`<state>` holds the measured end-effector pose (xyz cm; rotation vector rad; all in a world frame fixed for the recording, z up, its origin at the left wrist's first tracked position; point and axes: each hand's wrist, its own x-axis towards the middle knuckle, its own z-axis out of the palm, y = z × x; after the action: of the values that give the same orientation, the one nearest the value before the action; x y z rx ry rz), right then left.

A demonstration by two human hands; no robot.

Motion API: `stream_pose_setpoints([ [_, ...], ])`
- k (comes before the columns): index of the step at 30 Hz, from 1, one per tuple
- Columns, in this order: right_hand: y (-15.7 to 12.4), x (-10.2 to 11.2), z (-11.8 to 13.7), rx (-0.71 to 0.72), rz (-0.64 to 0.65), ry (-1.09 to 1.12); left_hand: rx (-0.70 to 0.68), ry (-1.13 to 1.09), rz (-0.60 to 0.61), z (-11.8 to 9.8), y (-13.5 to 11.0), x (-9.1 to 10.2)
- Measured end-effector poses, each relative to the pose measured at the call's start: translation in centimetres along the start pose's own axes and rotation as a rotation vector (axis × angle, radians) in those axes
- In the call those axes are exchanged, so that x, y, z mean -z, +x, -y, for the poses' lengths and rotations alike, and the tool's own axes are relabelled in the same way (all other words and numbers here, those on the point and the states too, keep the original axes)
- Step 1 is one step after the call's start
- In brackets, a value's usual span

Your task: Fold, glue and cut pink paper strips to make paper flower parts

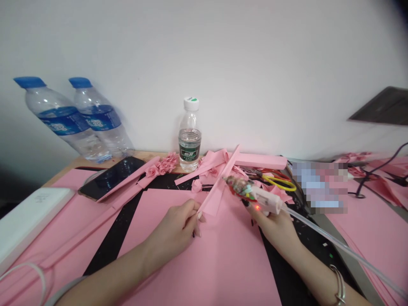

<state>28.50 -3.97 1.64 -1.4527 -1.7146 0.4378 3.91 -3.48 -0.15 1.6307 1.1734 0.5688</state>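
Note:
My left hand (pixel 174 231) pinches the lower end of a folded pink paper strip (pixel 215 191), which rises at a slant toward the back. My right hand (pixel 274 229) grips a white hot glue gun (pixel 267 200) with a lit red lamp. Its nozzle (pixel 239 186) is crusted with dried glue and points left, close to the strip without clearly touching it. A transparent tube (pixel 338 242) runs from the gun's rear to the lower right. Both hands are above a large pink paper sheet (pixel 197 263).
Loose pink paper strips and small paper roses (pixel 162 165) lie at the back, beside a black cutting mat (pixel 116 240). Nearby are a phone (pixel 111 177), white power bank (pixel 32 219), yellow-handled scissors (pixel 279 182), several water bottles (pixel 189 140), and a pixelated patch (pixel 318 187).

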Motion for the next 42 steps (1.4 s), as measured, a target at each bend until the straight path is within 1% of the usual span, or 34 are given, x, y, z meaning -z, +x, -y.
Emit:
stream_pose_setpoints([
  [2, 0.3, 0.3, -0.1, -0.033, -0.018, -0.022, -0.015, 0.042, -0.009, 0.1, 0.0, 0.1],
  [6, 0.5, 0.6, 0.0, -0.055, 0.026, -0.001, -0.016, 0.103, -0.005, 0.0, -0.1, 0.1],
  [12, 0.5, 0.5, 0.2, -0.041, 0.036, 0.033, -0.018, 0.138, -0.012, -0.2, -0.3, 0.2],
  [18, 0.5, 0.2, -0.2, -0.020, 0.079, 0.111, -0.013, 0.122, -0.024, 0.0, -0.3, 0.2],
  [21, 0.5, 0.1, -0.3, -0.021, 0.168, 0.156, -0.006, 0.069, -0.025, -0.2, -0.3, 0.2],
  [25, 0.3, 0.2, -0.1, -0.052, 0.292, 0.236, 0.019, -0.083, -0.003, -0.5, -0.2, 0.2],
  [28, 0.2, 0.2, 0.1, -0.033, 0.279, 0.252, 0.057, -0.230, 0.021, -0.4, 0.0, 0.0],
  [31, 0.1, 0.2, 0.4, 0.057, 0.237, 0.197, 0.069, -0.363, 0.031, -0.1, 0.2, -0.3],
  [33, 0.0, 0.0, 0.6, 0.125, 0.273, 0.150, 0.069, -0.425, 0.048, 0.2, 0.3, -0.4],
  [36, -0.2, -0.3, 0.7, 0.211, 0.348, 0.106, 0.069, -0.474, 0.060, 0.3, 0.3, -0.4],
  [38, -0.4, -0.5, 0.6, 0.253, 0.374, 0.099, 0.068, -0.481, 0.059, 0.2, 0.3, -0.4],
  [40, -0.4, -0.6, 0.4, 0.255, 0.389, 0.106, 0.066, -0.476, 0.063, 0.0, 0.3, -0.4],
  [42, -0.4, -0.6, 0.4, 0.238, 0.374, 0.108, 0.067, -0.469, 0.072, -0.1, 0.3, -0.4],
])
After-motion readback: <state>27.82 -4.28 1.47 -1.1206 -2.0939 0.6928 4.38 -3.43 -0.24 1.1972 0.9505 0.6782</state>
